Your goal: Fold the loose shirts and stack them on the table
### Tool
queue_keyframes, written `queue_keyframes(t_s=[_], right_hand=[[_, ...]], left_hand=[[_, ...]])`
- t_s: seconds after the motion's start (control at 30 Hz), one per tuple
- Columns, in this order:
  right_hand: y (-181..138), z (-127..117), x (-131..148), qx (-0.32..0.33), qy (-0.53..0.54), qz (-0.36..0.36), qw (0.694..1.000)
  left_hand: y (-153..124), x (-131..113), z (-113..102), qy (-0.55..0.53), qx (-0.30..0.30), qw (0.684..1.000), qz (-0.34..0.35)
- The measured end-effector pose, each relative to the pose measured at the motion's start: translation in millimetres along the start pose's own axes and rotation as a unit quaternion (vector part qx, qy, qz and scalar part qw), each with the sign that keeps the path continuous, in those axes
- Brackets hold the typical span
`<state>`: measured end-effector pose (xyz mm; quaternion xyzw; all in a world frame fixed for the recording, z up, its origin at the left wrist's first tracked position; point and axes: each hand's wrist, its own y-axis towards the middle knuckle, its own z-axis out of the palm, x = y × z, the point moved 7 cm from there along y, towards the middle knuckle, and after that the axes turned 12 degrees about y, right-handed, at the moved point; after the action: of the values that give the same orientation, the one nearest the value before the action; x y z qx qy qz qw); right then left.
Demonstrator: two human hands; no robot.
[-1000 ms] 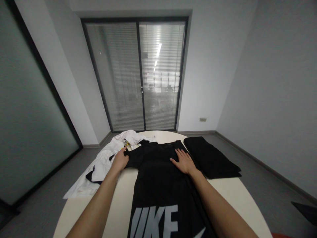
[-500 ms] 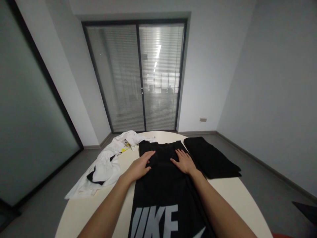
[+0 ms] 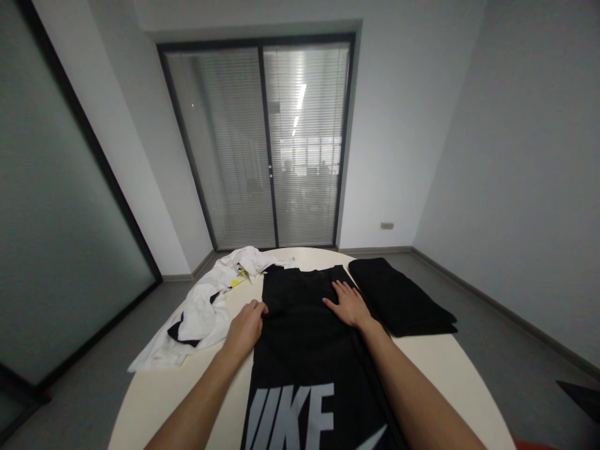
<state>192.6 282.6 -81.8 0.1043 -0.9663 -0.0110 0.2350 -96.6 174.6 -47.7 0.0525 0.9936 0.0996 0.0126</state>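
Note:
A black T-shirt (image 3: 304, 350) with large pale lettering lies lengthwise on the table in front of me, its sides folded in and its neckline at the far end. At the shirt's left edge, my left hand (image 3: 245, 326) is closed, with curled fingers pinching the fabric; the fingertips are partly hidden. My right hand (image 3: 349, 304) rests flat near the upper right of the shirt, fingers spread and holding nothing.
A folded black garment (image 3: 398, 300) lies right of the shirt. To the left is a crumpled white garment (image 3: 204, 319) with black and yellow parts. Everything lies on a round cream table (image 3: 445, 381). Glass doors with blinds (image 3: 304, 187) stand beyond.
My left hand has slid left and back from lying on top of the shirt to its left edge, and its fingers have curled. My right hand stays in place.

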Motion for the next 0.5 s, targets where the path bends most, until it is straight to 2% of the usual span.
queue_keyframes(t_s=[0.23,0.43,0.5], right_hand=[[-1.1,-0.2,1.9,0.000,-0.008,-0.001,1.000],[5.0,-1.9,4.2,0.035,-0.032,0.025,0.999],[10.1,-9.1,15.2,0.023,-0.048,0.017,0.998]], left_hand=[[-7.1,7.8,0.6,-0.050,-0.035,0.998,-0.005],[-4.5,4.6,11.4,-0.076,-0.029,0.996,0.048],[-3.5,4.7,14.0,-0.084,-0.033,0.994,0.055]])
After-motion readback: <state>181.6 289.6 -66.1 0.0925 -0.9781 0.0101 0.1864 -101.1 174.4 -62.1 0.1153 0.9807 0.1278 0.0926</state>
